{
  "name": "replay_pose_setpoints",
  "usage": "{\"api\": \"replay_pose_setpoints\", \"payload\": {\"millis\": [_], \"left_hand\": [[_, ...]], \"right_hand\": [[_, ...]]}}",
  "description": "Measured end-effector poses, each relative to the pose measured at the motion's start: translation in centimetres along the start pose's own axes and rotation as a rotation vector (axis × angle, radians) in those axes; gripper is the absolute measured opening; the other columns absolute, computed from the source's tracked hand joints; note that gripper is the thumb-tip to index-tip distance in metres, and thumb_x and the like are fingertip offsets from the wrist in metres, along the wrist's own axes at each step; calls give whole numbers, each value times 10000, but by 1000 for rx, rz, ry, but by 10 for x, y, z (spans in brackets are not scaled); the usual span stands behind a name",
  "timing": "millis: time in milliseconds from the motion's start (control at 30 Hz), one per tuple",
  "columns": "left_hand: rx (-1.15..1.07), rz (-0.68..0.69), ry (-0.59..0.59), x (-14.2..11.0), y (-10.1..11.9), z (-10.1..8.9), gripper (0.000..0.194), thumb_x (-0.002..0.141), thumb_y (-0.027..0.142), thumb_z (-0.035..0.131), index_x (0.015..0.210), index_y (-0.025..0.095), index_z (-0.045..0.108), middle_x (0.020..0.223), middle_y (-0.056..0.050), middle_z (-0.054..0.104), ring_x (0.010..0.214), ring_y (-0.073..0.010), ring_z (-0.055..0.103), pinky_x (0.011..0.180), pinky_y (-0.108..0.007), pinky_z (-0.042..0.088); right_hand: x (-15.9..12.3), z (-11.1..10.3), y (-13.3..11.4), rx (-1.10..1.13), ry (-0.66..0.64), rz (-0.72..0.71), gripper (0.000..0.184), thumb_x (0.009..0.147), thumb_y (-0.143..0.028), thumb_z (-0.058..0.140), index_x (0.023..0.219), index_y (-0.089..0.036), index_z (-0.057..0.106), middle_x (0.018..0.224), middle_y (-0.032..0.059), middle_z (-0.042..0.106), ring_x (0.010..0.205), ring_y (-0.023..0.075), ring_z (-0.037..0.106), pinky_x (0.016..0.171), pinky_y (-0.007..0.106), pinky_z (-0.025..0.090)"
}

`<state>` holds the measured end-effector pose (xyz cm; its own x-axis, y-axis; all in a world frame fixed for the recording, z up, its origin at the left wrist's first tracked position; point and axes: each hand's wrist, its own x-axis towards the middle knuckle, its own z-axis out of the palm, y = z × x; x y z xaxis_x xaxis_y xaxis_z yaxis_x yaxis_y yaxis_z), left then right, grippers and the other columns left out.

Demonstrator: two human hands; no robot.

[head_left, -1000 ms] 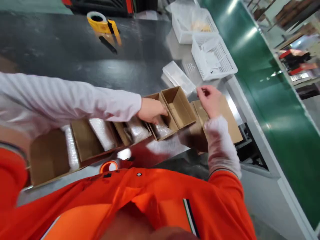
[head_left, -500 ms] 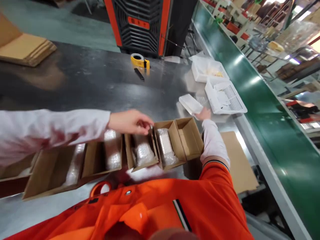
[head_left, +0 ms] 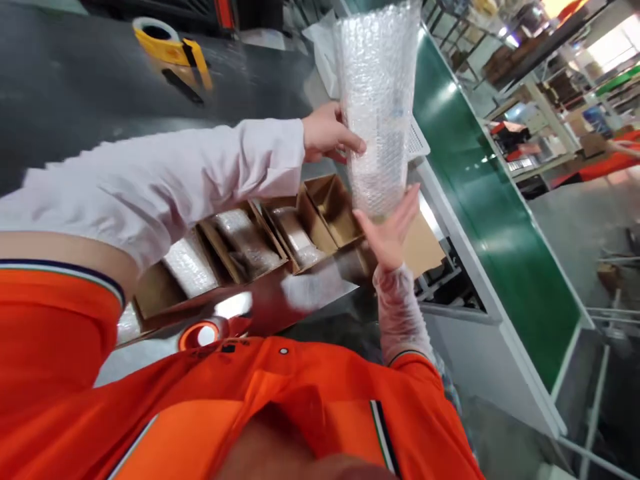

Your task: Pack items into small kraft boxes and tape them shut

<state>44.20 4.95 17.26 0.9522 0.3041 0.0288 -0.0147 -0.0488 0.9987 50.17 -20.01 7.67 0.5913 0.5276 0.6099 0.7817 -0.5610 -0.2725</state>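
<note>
A long flat package in clear bubble wrap (head_left: 377, 87) is held up over the right end of the row of boxes. My left hand (head_left: 327, 133) grips its left edge, the thumb lying across the front. My right hand (head_left: 387, 233) holds its lower end between the thumb and the spread fingers. What lies inside the wrap is blurred. Just beneath is an open cardboard box (head_left: 336, 212) at the row's right end. Beside it, another open box holds a wrapped packet (head_left: 295, 233). A further wrapped packet (head_left: 245, 237) sits in the box to its left.
A yellow tape dispenser (head_left: 167, 47) and a black cutter (head_left: 183, 87) lie at the table's upper left. A white basket (head_left: 419, 141) is partly hidden behind the package. A green conveyor (head_left: 500, 220) runs along the right, with flat cardboard (head_left: 423, 243) near it.
My right hand has lifted the wrapped package off the table and turned it upright. My left hand has moved from the boxes onto its edge. The view has shifted to the right.
</note>
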Motion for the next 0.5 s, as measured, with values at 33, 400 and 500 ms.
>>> {"api": "replay_pose_setpoints", "payload": {"millis": [33, 400, 500], "left_hand": [[-18, 18, -41, -1, 5, 0, 412, 712, 151, 807, 1071, 109, 608, 1202, -131, 731, 934, -166, 654, 896, -399, 569], [1189, 292, -726, 27, -25, 4, 630, 791, 22, 843, 1371, 140, 627, 1157, 77, 744, 906, -67, 496, 871, -112, 369], [1417, 195, -744, 24, -37, 22, 634, 821, -64, 801, 1385, 175, 637, 1124, 82, 751, 796, -95, 401, 816, -124, 328]], "right_hand": [[-22, -3, 3, 32, -33, 31, 1044, 966, -669, 638, 1707, -95, 180, 1610, 307, 383, 1502, 435, 422, 1198, 666, 429], [-91, 31, 29, 200, -529, -120, 209, 980, -250, 784, 1166, -154, 793, 1169, 137, 752, 1122, 231, 706, 1038, 331, 574], [-94, 37, 31, 156, -509, -81, 145, 959, -249, 812, 1072, -157, 814, 1058, 116, 758, 1053, 237, 707, 1003, 340, 581]]}}
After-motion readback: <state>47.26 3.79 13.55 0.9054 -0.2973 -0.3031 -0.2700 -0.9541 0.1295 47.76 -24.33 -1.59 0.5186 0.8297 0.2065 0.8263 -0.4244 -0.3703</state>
